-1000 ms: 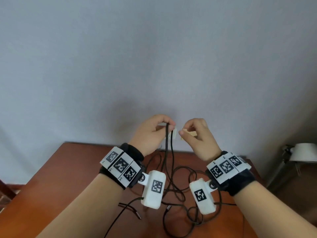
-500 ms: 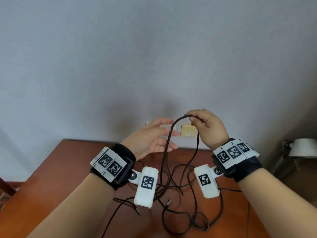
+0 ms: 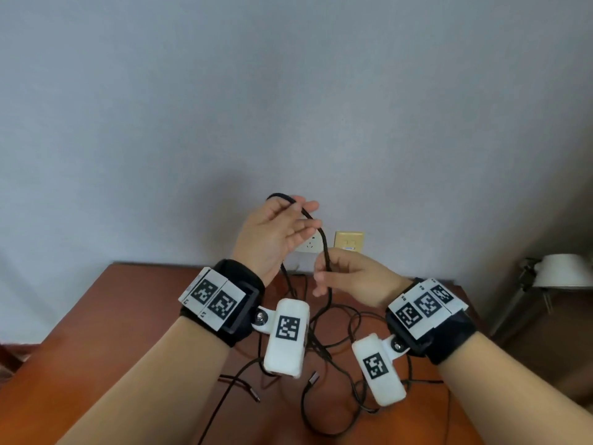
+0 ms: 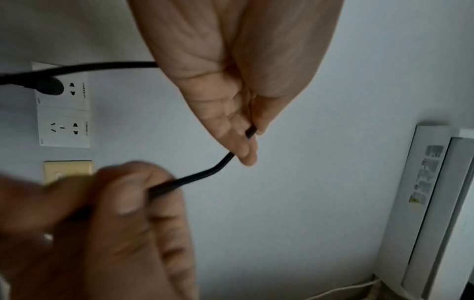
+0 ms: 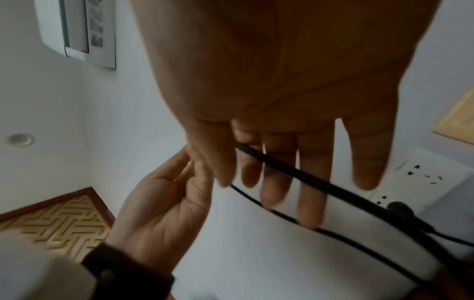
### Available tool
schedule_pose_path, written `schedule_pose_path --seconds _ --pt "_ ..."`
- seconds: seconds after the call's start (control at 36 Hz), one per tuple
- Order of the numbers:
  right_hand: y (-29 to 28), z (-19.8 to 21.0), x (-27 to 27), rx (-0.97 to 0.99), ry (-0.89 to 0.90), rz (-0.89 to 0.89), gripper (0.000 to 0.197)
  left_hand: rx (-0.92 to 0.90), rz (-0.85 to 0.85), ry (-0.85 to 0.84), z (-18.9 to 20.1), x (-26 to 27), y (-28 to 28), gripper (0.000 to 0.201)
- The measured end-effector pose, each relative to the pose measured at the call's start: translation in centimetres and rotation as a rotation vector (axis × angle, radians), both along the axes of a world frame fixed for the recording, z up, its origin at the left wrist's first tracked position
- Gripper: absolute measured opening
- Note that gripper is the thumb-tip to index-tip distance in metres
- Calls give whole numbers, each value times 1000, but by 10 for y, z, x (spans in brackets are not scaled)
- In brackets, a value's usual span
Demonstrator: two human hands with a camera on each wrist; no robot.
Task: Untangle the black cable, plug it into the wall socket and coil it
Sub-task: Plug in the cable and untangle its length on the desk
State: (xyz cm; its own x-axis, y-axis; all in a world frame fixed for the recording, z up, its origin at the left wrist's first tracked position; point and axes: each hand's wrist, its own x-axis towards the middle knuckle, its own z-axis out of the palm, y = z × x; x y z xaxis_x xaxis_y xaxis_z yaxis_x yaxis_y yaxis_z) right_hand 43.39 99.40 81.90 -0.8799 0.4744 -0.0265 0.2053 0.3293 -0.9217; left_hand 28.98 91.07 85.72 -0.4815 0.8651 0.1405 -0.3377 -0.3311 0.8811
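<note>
A black cable (image 3: 324,248) runs from a loop over my raised left hand (image 3: 298,213) down to my right hand (image 3: 322,271), then into a tangle on the wooden table (image 3: 96,332). In the left wrist view my left hand (image 4: 250,142) pinches the cable (image 4: 205,174) between thumb and fingers. The right hand (image 5: 231,162) pinches the cable (image 5: 295,172) between thumb and index finger, its other fingers straight. A black plug (image 4: 48,88) sits in the white wall socket (image 4: 74,91). The socket (image 3: 308,248) is partly hidden behind my left hand.
A beige wall plate (image 3: 349,240) is just right of the socket. Loose cable loops and small connector ends (image 3: 313,379) lie on the table under my wrists. A white lamp (image 3: 558,274) stands at the right. A white air conditioner (image 4: 423,203) stands along the wall.
My left hand has risen and taken the top of the cable loop. My right hand has let go of that loop top and dropped lower on the cable.
</note>
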Motion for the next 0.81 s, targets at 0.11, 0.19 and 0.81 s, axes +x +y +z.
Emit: schedule_pose_path --seconds 0.11,0.19,0.81 --pt "10 -9 7 91 64 -159 28 49 158 -89 2 -19 -2 13" --pt "17 -5 12 138 64 -235 27 52 217 -81 -1 -29 -6 12" --pt "14 21 4 455 87 -184 20 -202 331 1116 -10 -20 -13 32"
